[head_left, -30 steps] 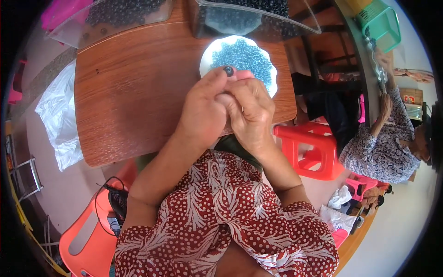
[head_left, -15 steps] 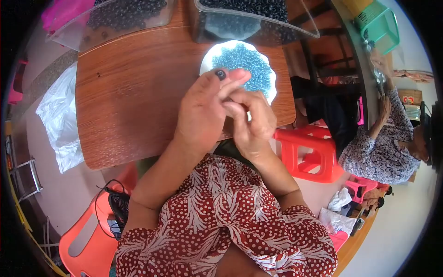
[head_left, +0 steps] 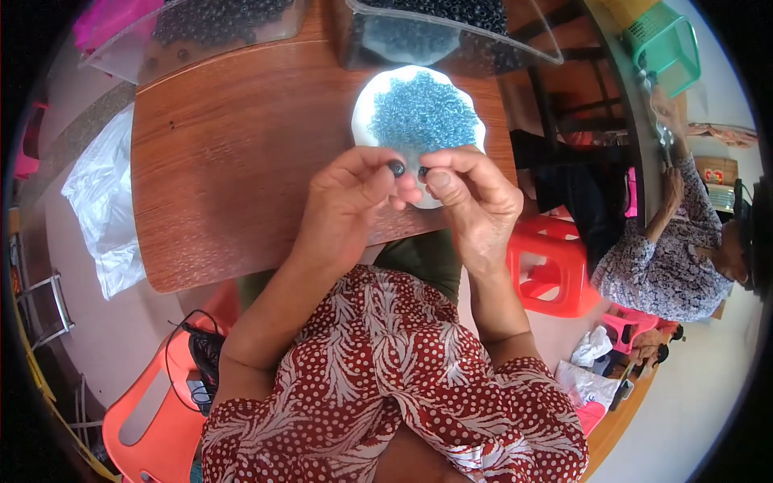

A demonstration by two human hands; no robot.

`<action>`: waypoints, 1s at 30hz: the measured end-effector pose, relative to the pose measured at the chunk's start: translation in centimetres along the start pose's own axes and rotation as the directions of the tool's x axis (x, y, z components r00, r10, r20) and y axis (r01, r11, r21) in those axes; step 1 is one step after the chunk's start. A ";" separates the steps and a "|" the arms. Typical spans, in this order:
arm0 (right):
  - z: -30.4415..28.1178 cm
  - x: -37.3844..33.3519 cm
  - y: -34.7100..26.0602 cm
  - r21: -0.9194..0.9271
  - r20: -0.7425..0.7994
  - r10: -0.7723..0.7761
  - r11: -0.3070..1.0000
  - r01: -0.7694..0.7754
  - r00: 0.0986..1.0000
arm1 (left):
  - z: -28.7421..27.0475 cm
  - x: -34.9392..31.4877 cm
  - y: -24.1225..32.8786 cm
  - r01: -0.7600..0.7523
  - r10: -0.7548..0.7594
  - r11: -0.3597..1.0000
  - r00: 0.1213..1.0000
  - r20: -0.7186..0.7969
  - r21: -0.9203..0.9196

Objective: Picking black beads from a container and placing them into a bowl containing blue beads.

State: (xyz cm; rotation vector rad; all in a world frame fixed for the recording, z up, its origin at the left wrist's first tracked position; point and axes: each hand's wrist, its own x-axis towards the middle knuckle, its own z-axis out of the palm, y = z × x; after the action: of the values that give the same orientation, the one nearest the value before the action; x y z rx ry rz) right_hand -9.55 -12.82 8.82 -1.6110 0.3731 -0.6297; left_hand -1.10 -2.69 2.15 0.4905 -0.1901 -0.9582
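My left hand (head_left: 342, 201) pinches a shiny black round piece (head_left: 395, 167), bead-like, between thumb and forefinger. Facing it, my right hand (head_left: 485, 213) holds a smaller dark piece (head_left: 423, 172) in the tips of thumb and forefinger; its kind is too small to make out. A narrow gap parts the two pieces. Both hands are above the near rim of a white scalloped plate (head_left: 363, 119), which bears a heap of tiny clear bluish pieces (head_left: 423, 109).
Two clear plastic bins stand at the table's far side: the left bin (head_left: 266, 36) and right bin (head_left: 451, 66) hold small black pieces. The brown wooden table (head_left: 217, 185) has a white plastic bag (head_left: 105, 217) beside it. A red stool (head_left: 555, 266) and a seated person (head_left: 668, 270) are at right.
My hands were close together, with the black piece on my left fingers. They have since drawn apart, the right hand moving right, and a small dark piece now shows in its fingertips.
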 end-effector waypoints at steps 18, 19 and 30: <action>-0.7 -0.1 0.9 -0.096 0.126 -0.087 0.990 0.099 0.988 | -0.2 -0.5 -0.4 -0.034 0.034 0.998 0.999 -0.005 0.062; -0.8 -0.1 1.0 -0.105 0.130 -0.071 0.991 0.085 0.989 | -0.2 -0.5 -0.5 -0.032 0.032 0.998 0.999 -0.005 0.060; -1.3 -0.2 0.7 -0.088 0.117 0.032 0.996 -0.022 0.993 | 0.2 -0.7 -1.0 0.000 0.001 0.999 1.000 -0.026 0.039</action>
State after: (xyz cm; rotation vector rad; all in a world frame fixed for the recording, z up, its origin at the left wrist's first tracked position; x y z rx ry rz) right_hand -10.40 -13.81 8.14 -1.7146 0.3375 -0.5006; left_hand -2.30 -2.67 1.88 0.5387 -0.1862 -0.9491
